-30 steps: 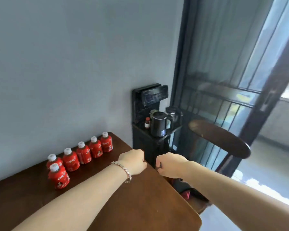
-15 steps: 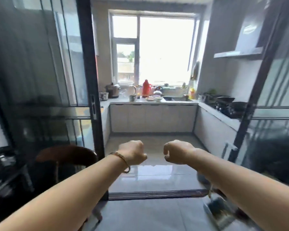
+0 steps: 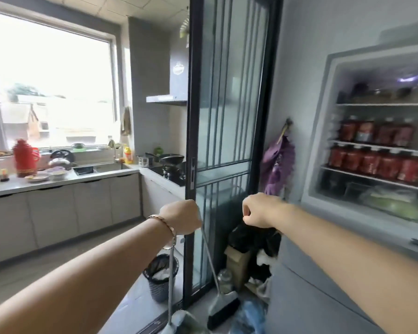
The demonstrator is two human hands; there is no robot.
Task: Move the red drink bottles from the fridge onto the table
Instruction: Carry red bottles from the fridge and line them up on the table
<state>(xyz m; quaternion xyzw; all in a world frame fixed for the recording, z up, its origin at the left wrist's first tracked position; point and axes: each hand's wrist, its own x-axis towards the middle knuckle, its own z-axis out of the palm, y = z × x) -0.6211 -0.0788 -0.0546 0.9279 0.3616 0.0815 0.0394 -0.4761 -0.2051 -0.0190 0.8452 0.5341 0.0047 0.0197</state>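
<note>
The fridge (image 3: 323,131) is standing open at the right of the head view. The red drink bottles (image 3: 377,162) are sitting inside it in two rows on its two middle shelves, caps up. Their labels are showing pale marks too blurred to read. Under them, in the fridge's lowest part, a green vegetable (image 3: 396,206) is lying in clear wrap. The left hand (image 3: 181,216) and the right hand (image 3: 258,209) are hovering side by side in the air to the left of the fridge, well apart from the bottles. Each is curling into a fist and gripping nothing. A gold chain bracelet (image 3: 163,224) is circling the left wrist. Just left of the fridge a purple cloth item (image 3: 279,162) is hanging on the wall, and next to that a dark-framed sliding glass door (image 3: 227,116) is standing. Farther from the fridge, a range hood (image 3: 177,68) is bearing a round pale badge whose writing cannot be made out. Farthest from the fridge, a red thermos (image 3: 23,156) is standing on the counter (image 3: 58,182). On the floor, left of the fridge's base, a broom (image 3: 223,307) and a lined waste bin (image 3: 161,278) are standing.
</note>
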